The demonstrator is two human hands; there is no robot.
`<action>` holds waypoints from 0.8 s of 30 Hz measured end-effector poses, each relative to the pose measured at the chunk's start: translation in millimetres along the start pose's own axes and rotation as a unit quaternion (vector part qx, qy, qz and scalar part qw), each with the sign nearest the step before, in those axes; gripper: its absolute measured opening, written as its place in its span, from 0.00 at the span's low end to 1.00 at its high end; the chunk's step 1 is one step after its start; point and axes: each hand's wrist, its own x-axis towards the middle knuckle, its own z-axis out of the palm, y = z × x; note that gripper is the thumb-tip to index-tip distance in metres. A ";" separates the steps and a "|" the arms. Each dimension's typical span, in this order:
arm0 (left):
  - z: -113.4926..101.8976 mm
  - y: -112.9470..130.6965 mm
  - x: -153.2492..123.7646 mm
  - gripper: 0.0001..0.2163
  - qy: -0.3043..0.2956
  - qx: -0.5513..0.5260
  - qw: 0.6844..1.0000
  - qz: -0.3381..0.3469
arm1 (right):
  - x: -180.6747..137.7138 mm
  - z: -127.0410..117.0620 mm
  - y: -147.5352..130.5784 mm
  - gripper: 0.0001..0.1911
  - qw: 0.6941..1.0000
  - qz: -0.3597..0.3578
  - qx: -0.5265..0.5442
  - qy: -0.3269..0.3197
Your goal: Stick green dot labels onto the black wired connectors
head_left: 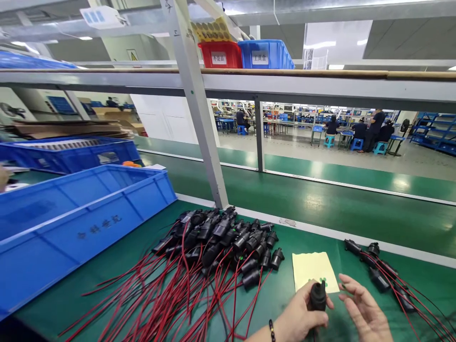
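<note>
The left hand [297, 311] grips one black socket connector [317, 297] upright over the sticker sheet [313, 268], while the right hand [363, 311] hovers open beside it, apparently to apply a green sticker

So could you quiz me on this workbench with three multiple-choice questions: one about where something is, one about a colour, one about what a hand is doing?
1. Where does the yellow sheet lie?
A. in the blue crate
B. on the green table, right of the big pile
C. on the top shelf

2. What colour are most wires in the big pile?
A. red
B. white
C. yellow

3. What is the left hand doing?
A. resting flat
B. gripping a black connector
C. holding scissors

Answers: 1 B, the sheet lies flat on the table. 2 A, red strands fan out. 3 B, fingers wrap the connector; the right hand is open beside it.
</note>
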 end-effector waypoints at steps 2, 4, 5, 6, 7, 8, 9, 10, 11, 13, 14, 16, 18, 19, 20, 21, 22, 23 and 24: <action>0.5 -1.2 -1.0 0.13 0.012 0.071 0.997 0.006 | 2.7 -8.6 1.3 0.06 0.999 0.019 -0.007 -0.032; 0.9 -4.4 -1.3 0.14 0.019 0.108 0.994 0.008 | 3.0 -9.3 1.7 0.07 0.998 0.023 -0.011 -0.053; 1.1 -6.2 -1.2 0.14 0.020 0.117 0.993 0.009 | 2.3 -6.6 1.3 0.07 0.997 0.027 -0.012 -0.067; 1.5 -7.7 -1.0 0.14 0.021 0.124 0.992 0.010 | 1.0 -2.5 0.4 0.08 0.997 0.030 -0.011 -0.076; 2.0 -8.6 -0.9 0.13 0.024 0.130 0.991 0.012 | -0.6 2.7 -1.1 0.09 0.997 0.031 -0.009 -0.076; 2.6 -8.9 -0.8 0.13 0.024 0.136 0.990 0.015 | -2.2 8.4 -3.3 0.11 0.997 0.030 -0.008 -0.066; 3.4 -8.4 -0.8 0.13 0.023 0.141 0.990 0.019 | -3.8 14.0 -5.9 0.12 0.998 0.029 -0.007 -0.050; 4.2 -7.4 -1.0 0.12 0.021 0.145 0.989 0.020 | -5.2 19.3 -9.0 0.14 0.999 0.027 -0.007 -0.031; 5.0 -6.1 -1.2 0.12 0.017 0.148 0.989 0.021 | -6.3 23.8 -12.4 0.15 1.000 0.023 -0.007 -0.016; 6.1 -3.7 -1.5 0.12 0.013 0.156 0.987 0.019 | -7.6 30.2 -18.9 0.17 1.000 0.017 -0.013 -0.002; 6.3 -3.1 -1.6 0.11 0.013 0.163 0.986 0.019 | -7.9 32.2 -21.6 0.17 1.000 0.015 -0.018 -0.004; 5.7 -3.5 -1.5 0.11 0.014 0.181 0.983 0.020 | -8.2 34.4 -25.1 0.18 0.999 0.011 -0.029 -0.006; 4.6 -5.2 -1.0 0.11 0.016 0.198 0.980 0.022 | -8.6 35.3 -25.8 0.17 0.999 0.007 -0.040 -0.005; 4.2 -6.2 -0.8 0.11 0.016 0.203 0.979 0.022 | -8.8 35.4 -25.3 0.17 0.999 0.003 -0.045 -0.004; 3.9 -6.9 -0.7 0.10 0.016 0.206 0.978 0.022 | -9.0 35.4 -24.5 0.17 0.999 -0.003 -0.049 -0.004; 3.8 -7.3 -0.7 0.10 0.015 0.206 0.978 0.021 | -9.1 35.0 -23.3 0.16 0.998 -0.009 -0.054 -0.007; 4.0 -7.2 -0.8 0.10 0.014 0.202 0.979 0.020 | -9.2 34.4 -22.0 0.16 0.998 -0.015 -0.060 -0.011; 4.4 -6.8 -1.2 0.10 0.013 0.199 0.980 0.020 | -9.2 33.3 -20.5 0.15 0.998 -0.021 -0.065 -0.016; 4.9 -6.0 -1.7 0.10 0.012 0.197 0.980 0.019 | -9.0 31.8 -18.9 0.14 0.997 -0.026 -0.070 -0.022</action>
